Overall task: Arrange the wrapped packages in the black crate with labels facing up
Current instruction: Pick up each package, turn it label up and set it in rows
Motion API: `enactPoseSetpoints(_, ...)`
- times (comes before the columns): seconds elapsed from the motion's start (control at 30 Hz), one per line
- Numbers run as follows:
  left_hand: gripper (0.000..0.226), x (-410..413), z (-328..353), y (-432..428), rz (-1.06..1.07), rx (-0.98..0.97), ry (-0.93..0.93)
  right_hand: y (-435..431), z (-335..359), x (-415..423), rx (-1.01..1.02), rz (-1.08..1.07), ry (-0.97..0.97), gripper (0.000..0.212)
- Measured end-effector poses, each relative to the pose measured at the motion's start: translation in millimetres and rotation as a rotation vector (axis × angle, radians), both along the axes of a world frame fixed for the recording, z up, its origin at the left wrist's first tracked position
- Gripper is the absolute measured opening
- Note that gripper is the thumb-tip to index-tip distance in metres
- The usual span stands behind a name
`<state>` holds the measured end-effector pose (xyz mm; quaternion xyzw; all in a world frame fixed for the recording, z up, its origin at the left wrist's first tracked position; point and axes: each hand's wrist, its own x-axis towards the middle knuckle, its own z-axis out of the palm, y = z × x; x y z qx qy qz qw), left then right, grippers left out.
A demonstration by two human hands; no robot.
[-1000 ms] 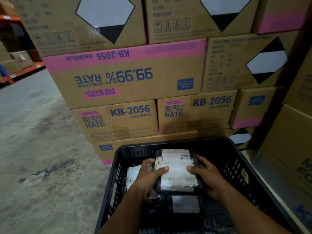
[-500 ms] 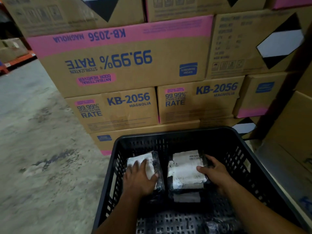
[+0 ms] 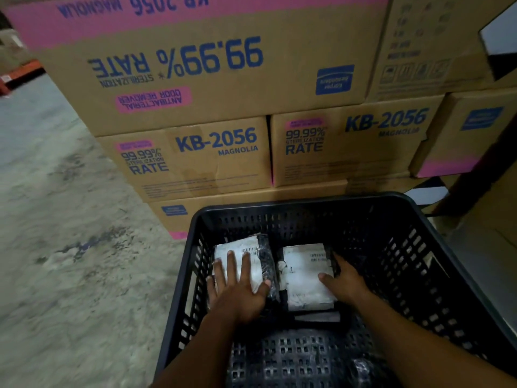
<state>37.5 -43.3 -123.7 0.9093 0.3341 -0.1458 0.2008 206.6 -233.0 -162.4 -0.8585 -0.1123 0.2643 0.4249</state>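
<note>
The left hand (image 3: 237, 292) is laid flat, palm down, fingers spread wide and pointing away, on the left wrapped package (image 3: 246, 264) in the black crate (image 3: 414, 247). The right hand (image 3: 345, 281) is curled along the right edge of the right wrapped package (image 3: 305, 275), with the thumb laid on its white label and the fingers tucked down its far side. Both packages are set side by side, just apart, in the far left part of the crate, labels turned up and long axes running near to far. Another package (image 3: 316, 317) is partly seen under the near end of the right one. Stacked cardboard cartons (image 3: 195, 163) are seen beyond the crate, on a concrete floor (image 3: 70, 247).
</note>
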Motion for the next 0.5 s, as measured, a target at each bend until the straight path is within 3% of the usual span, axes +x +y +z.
enactPoseSetpoints(0.17, 0.086, 0.9, 9.4, -0.1, -0.001, -0.053, 0.022, -2.4, 18.3, -4.5, -0.266, 0.074, -0.106, 0.089)
enactPoseSetpoints(0.27, 0.088, 0.2, 13.7, -2.6, 0.007, -0.049, -0.013, -17.5, 30.6, -7.7, -0.224, 0.116, -0.209, 0.066)
enactPoseSetpoints(0.37, 0.088, 2.2, 19.3, -7.1, 0.013, -0.020, -0.044, -34.9, 42.7, -9.2, -0.132, 0.279, -0.029, 0.048)
enactPoseSetpoints(0.5, 0.088, 4.0, 27.8, -12.7, -0.014, -0.024, -0.006, -51.4, 62.6, -18.6, -0.332, 0.588, 0.306, 0.050)
